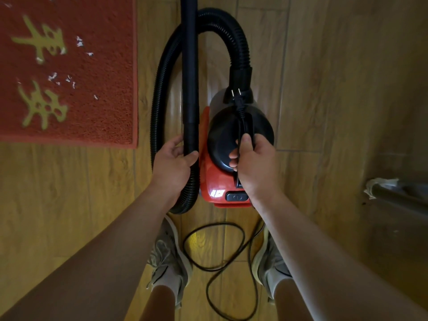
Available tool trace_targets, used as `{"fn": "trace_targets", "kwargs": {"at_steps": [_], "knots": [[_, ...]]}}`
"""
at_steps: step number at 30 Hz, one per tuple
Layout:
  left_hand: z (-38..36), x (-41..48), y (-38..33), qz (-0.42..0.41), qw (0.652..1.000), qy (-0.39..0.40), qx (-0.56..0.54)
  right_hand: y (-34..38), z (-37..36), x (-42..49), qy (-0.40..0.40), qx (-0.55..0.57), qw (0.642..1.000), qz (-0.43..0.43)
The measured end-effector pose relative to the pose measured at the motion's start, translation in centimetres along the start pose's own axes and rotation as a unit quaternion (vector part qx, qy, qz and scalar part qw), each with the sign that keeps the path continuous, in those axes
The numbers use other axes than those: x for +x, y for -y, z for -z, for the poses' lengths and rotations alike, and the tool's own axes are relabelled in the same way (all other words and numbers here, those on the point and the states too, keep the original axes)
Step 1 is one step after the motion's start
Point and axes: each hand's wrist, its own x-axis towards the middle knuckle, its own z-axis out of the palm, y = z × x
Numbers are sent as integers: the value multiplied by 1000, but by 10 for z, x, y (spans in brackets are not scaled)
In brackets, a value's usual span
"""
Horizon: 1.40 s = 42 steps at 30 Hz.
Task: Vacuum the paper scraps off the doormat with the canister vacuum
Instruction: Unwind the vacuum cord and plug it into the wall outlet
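The person stands over a red-and-black canister vacuum [213,181] on the wooden plank floor [324,89], and neither of the hands is free. The left hand [172,158] curls round the lower end of the black plastic wand tube [190,66]. The right hand [252,163] grips the black power cord [242,114] over the canister's top, with the two-pronged plug [235,95] sticking out bare beyond the knuckles. More of that cord lies in loose loops between the grey shoes [170,256]. The ribbed black hose [236,38] arches from the canister's front round to the wand. The red doormat with yellow characters [104,100] lies ahead and to the person's left, apart from the vacuum, and the white paper scraps [61,79] are scattered across its middle. The wand's long axis runs straight away from the person, roughly parallel to the mat's near-side edge, and its nozzle end is out of view. The left hand is nearer the mat, so the wand would have to swing leftward to reach the scraps. With the plug bare, I judge the machine is not yet powered.
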Motion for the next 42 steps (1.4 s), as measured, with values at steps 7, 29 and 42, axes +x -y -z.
{"fn": "trace_targets", "kwargs": {"at_steps": [7,29,42], "knots": [[-3,-1,1,12,999,16,-31,0,6,8,-29,-37,998,39],[4,-9,11,-50,998,21,23,45,9,45,12,-97,992,84],[-2,-67,4,-105,990,82,37,65,41,3,31,-29,996,72]]}}
